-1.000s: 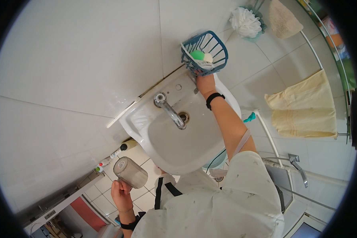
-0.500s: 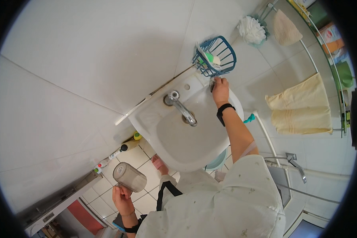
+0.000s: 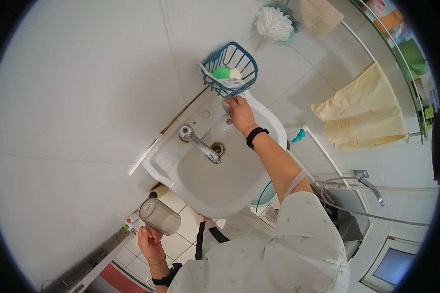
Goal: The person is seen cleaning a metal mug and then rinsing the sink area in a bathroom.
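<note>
Evidently, from the head view, the hands work well apart. Left hand: fingers clamped on the handle of a see-through grey cup, which is tilted, left of the sink and above the tiled floor. Judgement: the handle grip spares the cup's wall, and the outward hold keeps it clear of the sink's rim. Right hand: fingers bent at the sink's far right corner, just below a blue basket; a small grey item shows at the fingertips. Its kind, and whether the fingers are clamped on it, cannot be told. The basket carries a green piece and a white piece; its slats probably let water drain. Tap: on the back ledge, spout reaching over the basin. Yellow towel: hung from a rail, presumably to dry.
</note>
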`<act>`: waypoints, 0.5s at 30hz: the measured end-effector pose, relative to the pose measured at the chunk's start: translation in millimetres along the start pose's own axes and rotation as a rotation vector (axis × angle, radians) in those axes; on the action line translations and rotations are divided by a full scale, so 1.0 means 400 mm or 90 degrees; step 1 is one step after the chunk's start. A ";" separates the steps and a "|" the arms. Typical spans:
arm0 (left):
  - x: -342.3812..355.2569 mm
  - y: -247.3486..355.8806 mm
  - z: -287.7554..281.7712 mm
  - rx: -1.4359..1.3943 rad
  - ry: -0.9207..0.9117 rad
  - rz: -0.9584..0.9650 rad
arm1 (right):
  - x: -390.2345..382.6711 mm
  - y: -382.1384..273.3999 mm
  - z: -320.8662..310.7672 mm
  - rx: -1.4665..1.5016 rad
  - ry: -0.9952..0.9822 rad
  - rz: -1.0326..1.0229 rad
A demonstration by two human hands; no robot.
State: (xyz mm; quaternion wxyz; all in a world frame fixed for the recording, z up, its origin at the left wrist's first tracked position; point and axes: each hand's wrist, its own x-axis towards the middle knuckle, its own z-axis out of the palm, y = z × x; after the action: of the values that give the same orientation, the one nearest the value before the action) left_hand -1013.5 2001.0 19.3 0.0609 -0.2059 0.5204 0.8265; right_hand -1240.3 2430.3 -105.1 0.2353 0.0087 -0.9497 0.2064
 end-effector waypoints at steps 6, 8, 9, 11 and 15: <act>0.022 0.006 0.014 0.018 -0.025 -0.002 | 0.055 0.089 0.011 -0.177 -0.053 0.011; 0.020 0.007 0.022 0.016 -0.021 -0.004 | 0.042 0.081 0.002 -0.166 -0.062 0.027; 0.018 0.012 0.026 0.027 -0.028 0.002 | 0.019 0.082 -0.017 -0.105 -0.027 0.053; 0.017 0.018 0.020 0.036 -0.035 0.009 | -0.029 0.102 -0.058 -0.043 0.010 0.078; 0.023 0.018 0.001 0.010 -0.013 0.024 | -0.112 0.151 -0.146 -0.109 -0.003 0.124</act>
State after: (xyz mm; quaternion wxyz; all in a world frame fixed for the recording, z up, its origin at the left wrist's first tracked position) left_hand -1024.1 1997.0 21.9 0.0520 -0.1872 0.5300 0.8255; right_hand -1181.4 2505.0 -101.9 0.2118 -0.1029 -0.9608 0.1464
